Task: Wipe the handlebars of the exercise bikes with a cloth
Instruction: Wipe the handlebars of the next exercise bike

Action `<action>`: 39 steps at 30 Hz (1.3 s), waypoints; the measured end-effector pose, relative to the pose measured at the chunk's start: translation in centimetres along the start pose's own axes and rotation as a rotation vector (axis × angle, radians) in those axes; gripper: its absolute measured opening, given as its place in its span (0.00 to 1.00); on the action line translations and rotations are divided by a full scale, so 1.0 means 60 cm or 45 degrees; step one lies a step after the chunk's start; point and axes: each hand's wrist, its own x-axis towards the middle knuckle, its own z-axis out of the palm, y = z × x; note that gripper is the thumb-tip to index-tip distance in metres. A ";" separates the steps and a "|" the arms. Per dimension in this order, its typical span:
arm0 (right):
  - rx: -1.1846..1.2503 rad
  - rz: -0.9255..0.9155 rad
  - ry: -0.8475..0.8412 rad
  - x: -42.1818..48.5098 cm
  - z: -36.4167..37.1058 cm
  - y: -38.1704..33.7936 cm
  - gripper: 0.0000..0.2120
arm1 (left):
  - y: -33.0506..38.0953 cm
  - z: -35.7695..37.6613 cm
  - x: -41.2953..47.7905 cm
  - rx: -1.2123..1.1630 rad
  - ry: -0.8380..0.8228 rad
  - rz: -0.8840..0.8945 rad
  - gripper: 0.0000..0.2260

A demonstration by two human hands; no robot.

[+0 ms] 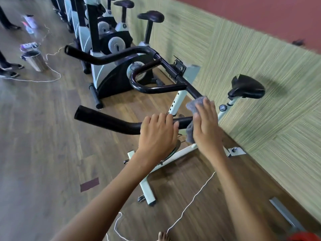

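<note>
Black handlebar runs across mid-frame. Left hand curled over the near bar, centre. Grey cloth just right of it, draped on the bar's bend; right hand presses flat on it, fingers straight. Saddle further right, near the wall.

The scene is lit brightly and evenly by soft light from the left. A faint shadow is cast by the saddle onto the wall. Wall and far bikes are smeared by motion blur; edges are bowed.
</note>
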 end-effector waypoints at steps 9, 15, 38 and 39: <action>0.070 0.167 -0.388 0.149 -0.024 0.034 0.23 | -0.001 0.011 -0.010 -0.069 0.107 -0.034 0.20; 0.045 0.066 -0.239 0.056 -0.019 0.036 0.22 | 0.004 0.016 -0.010 -0.048 0.158 -0.053 0.19; 0.068 0.043 -0.057 0.046 -0.005 0.017 0.23 | -0.030 -0.009 -0.031 -0.041 0.053 0.080 0.16; -0.100 -0.086 -0.021 0.017 0.015 0.008 0.23 | -0.037 -0.013 -0.036 -0.027 0.077 0.064 0.15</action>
